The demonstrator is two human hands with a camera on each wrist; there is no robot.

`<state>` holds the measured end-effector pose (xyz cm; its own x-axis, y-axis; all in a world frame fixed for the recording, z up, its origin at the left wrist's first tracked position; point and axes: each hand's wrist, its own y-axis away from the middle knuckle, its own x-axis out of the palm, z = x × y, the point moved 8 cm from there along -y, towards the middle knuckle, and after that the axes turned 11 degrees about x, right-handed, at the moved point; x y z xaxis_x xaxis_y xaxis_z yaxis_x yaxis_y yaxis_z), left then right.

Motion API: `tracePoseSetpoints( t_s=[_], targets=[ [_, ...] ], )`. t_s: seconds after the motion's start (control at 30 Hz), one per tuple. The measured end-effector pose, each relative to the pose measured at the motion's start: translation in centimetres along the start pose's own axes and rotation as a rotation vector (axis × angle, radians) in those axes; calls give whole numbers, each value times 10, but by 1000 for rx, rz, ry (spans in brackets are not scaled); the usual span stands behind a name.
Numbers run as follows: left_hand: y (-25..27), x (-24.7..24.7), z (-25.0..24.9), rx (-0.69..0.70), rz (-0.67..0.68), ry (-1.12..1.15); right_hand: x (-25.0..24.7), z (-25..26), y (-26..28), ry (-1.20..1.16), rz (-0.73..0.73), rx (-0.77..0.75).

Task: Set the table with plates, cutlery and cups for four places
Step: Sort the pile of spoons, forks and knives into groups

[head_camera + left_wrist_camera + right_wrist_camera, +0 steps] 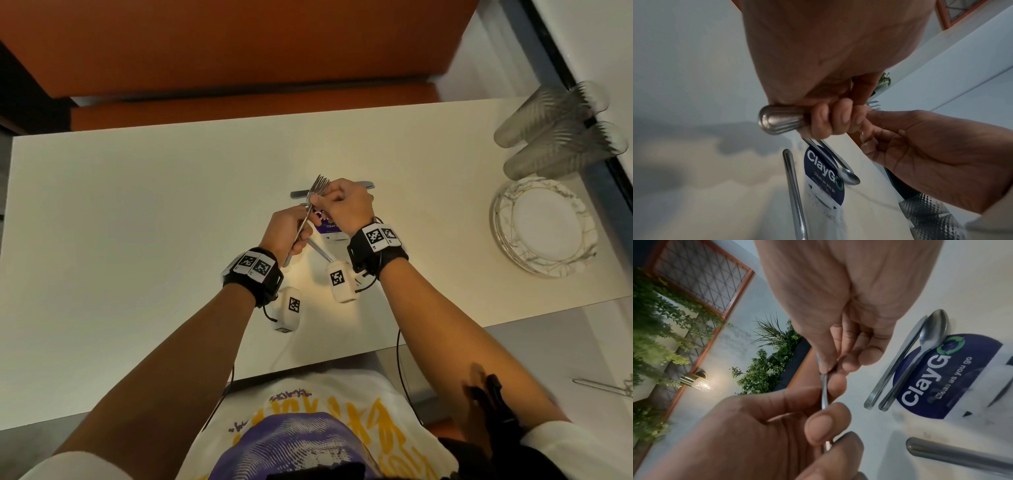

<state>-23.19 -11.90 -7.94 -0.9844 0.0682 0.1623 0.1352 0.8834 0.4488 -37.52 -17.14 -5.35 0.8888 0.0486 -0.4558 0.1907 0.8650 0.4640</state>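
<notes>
Over the middle of the white table (137, 212) my left hand (291, 236) grips the handles of a bunch of steel forks (318, 186), tines pointing away from me. My right hand (342, 202) pinches the neck of one fork just below the tines. In the left wrist view, the fork handles (781, 120) stick out of my curled fingers (830, 120). In the right wrist view, my right fingertips (830, 369) pinch a thin fork shaft (824, 392). Under the hands lie a spoon (931, 337) and a knife (900, 361) on a blue ClayGo sticker (941, 378).
A stack of marbled plates (500, 219) sits at the table's right end. Behind it lie two stacks of clear ribbed cups (555, 133) on their sides. Another knife (301, 193) lies just beyond my hands. An orange bench (239, 109) runs along the far side.
</notes>
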Motion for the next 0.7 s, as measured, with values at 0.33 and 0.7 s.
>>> tracePoseSetpoints(
  t_s=[0.33,0.7],
  targets=[
    [0,-14,14,-94,-59,-51,-4,-26,14,22,97,47],
    [10,-3,29,-46,-41,-150,2,-119,41,708,144,139]
  ],
)
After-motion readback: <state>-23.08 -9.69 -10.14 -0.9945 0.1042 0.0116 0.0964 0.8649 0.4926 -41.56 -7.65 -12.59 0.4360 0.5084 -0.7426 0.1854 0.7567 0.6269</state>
